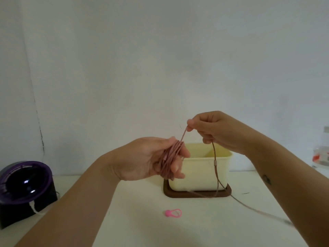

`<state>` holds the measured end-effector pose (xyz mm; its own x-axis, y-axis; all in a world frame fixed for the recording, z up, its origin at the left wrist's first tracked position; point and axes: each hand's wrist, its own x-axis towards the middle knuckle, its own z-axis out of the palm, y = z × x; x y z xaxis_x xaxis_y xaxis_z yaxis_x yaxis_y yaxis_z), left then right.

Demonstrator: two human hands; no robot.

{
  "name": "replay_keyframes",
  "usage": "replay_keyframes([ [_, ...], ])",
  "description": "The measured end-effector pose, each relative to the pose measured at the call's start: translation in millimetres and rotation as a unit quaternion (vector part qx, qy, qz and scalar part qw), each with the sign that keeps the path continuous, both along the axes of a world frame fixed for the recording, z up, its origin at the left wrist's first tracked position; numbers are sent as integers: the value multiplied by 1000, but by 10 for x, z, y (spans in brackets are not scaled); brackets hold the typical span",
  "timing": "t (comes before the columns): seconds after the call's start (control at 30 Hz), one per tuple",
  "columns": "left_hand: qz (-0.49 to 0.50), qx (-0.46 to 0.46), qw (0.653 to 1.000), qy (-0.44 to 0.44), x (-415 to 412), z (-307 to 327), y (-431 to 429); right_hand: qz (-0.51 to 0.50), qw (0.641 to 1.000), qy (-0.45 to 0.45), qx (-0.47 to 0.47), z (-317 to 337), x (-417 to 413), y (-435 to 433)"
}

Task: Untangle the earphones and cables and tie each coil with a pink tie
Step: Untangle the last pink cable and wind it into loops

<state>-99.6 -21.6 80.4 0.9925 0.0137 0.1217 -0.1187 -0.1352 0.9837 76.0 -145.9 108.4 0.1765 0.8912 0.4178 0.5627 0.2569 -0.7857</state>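
A dusty-pink earphone cable point(215, 173) is wound in several loops around the fingers of my left hand point(151, 159), held above the table in front of the yellow box. My right hand point(211, 129) is higher and to the right, pinching the free strand between thumb and fingers. From there the cable hangs down past a small grey slider, crosses the brown tray and trails off over the table to the right. A pink tie point(173, 213) with a ball end and a loop lies flat on the white table, below both hands.
A pale yellow open box point(199, 177) stands on a dark brown tray point(195, 194) at the back of the white table. A black and purple fan-like device point(23, 189) with a white cord sits at the left edge. A clear container point(322, 154) stands at the far right.
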Motion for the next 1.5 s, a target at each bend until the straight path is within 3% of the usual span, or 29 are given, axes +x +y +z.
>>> replay_keyframes([
  [0.1, -143, -169, 970, -100, 35, 102, -140, 68, 996, 50, 7, -147, -63, 106],
  [0.13, -147, -237, 950, -137, 55, 147, -185, 78, 995, 59, 2, -187, -90, 130],
  [0.2, -31, -298, 929, -216, 96, 218, -227, 67, 997, 21, -21, -230, -140, 138],
  [0.3, 193, -164, 922, -292, 159, 236, -154, 48, 992, -93, -77, -188, -231, 76],
  [0.37, 276, 11, 928, -250, 180, 175, -55, 37, 988, -119, -90, -121, -268, 28],
  [0.5, 278, 281, 918, -36, 89, 81, -43, -22, 975, -200, -98, -41, -244, 0],
  [0.57, 226, 328, 916, 49, 63, 46, -77, -24, 971, -213, -102, -35, -213, -2],
  [0.63, 156, 251, 951, 87, 37, -1, -70, 3, 976, -191, -108, -41, -172, -3],
  [0.77, 12, 44, 998, 45, -16, -19, -6, 88, 991, -45, -90, -97, -92, 3],
  [0.9, -141, -136, 979, -51, 15, -19, -7, 122, 985, 104, -64, -203, -90, 99],
  [1.0, -138, -271, 943, -132, 93, -12, -31, 112, 984, 134, -46, -286, -202, 141],
  [1.1, -8, -330, 921, -205, 142, -13, -48, 45, 996, 47, -54, -380, -333, 139],
  [1.23, 165, -239, 928, -232, 183, -62, -53, -49, 978, -176, -105, -412, -442, 106],
  [1.37, 204, -168, 941, -211, 185, -133, -78, -119, 938, -318, -68, -346, -521, 3],
  [1.5, 228, -120, 947, -192, 210, -184, -114, -164, 921, -354, -16, -307, -574, -19],
])
